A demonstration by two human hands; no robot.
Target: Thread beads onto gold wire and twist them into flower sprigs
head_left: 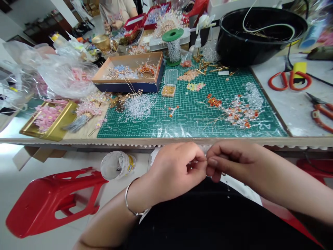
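In front of the table edge, my left hand [179, 170] and my right hand [234, 159] meet fingertip to fingertip. Each is closed in a pinch, and whatever sits between the fingers is too small to make out. Beyond them lies a green cutting mat [145, 128]. On its right rests a bunch of clear and orange beaded sprigs [241, 113] with thin wire ends, beside orange flower beads [214, 101]. A small beaded sprig [173, 111] lies near the mat's middle. Loose clear beads [137, 107] are heaped at the left.
Behind stand a shallow box [127, 85] of hair ornaments, a green spool [173, 48] and a black basin [260, 41]. Red-handled scissors [288, 80] and pliers [321, 113] lie right. A gold tray [49, 119] holds pink flowers. Below are a red stool [47, 201] and a bucket [117, 165]. Another person [117, 14] sits opposite.
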